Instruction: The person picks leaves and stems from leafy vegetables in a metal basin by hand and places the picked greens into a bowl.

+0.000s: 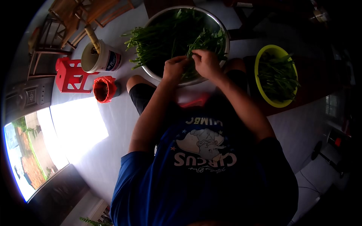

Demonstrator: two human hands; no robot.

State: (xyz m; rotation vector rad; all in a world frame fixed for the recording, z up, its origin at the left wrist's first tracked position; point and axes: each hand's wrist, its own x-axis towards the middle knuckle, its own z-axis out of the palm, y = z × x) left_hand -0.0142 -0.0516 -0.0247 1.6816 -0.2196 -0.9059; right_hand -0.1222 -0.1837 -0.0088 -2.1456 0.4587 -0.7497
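Observation:
A wide metal basin (223, 25) stands before my knees, heaped with long-stemmed leafy greens (166, 34). Many cut stem ends stick out over its left rim. Above the near part of the basin, my left hand (175, 68) is closed in a pinch on a leafy green stem. Close beside it, my right hand (206, 64) pinches the same sprig (200, 42), whose leaves spread beyond the fingers. The fingertips of both hands nearly meet, and the exact grip between them is small and dim.
To the right, a yellow-green colander-like basket (258, 81) holds more greens. On the left are a white bucket (89, 64) with a bamboo-like stick, a red plastic stool (68, 77) and a small bin with a red bag (109, 80). Wooden chairs (66, 22) stand behind.

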